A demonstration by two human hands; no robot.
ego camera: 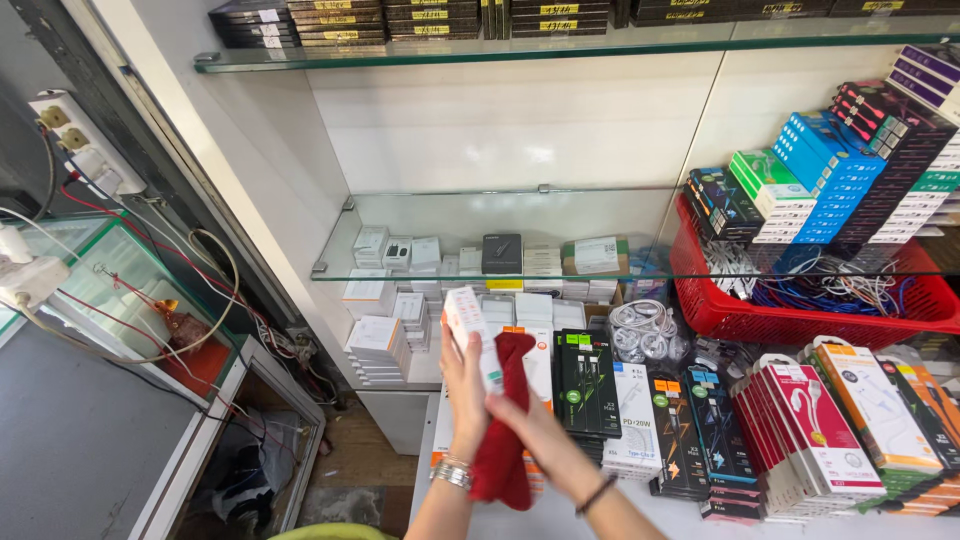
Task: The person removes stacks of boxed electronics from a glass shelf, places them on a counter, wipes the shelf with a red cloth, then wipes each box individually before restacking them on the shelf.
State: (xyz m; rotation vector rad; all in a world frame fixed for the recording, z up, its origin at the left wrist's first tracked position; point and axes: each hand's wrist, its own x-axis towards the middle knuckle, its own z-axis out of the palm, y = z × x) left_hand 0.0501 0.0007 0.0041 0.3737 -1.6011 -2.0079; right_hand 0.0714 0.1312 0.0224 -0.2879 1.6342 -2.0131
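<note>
Wiring and a white power strip (85, 140) hang at the far left, above a glass case (120, 290); none of it touches the work. Moving right, the left hand (463, 385) stands upright with a silver bracelet at the wrist, its fingers wrapped round a slim white box (470, 325) that it holds up in front of the lower glass shelf (480, 272). Pressed against the box's right face is a red cloth (508, 420), and the right hand (525, 415) has its fingers closed on that cloth, the rest of the fabric hanging down between the two forearms.

To wipe well here, I judge the left grip should stay low on the box so the upper faces remain open to the cloth, and the right hand should draw the fabric along one face at a time, turning the box rather than bunching the cloth. Light pressure is likely enough, since the thin carton could dent.

Further right, dark and white cable packs (590, 385) lie on the tabletop (560, 520), then a red basket (800, 320) of tangled cables, with stacked blue boxes (830, 175) above it.
</note>
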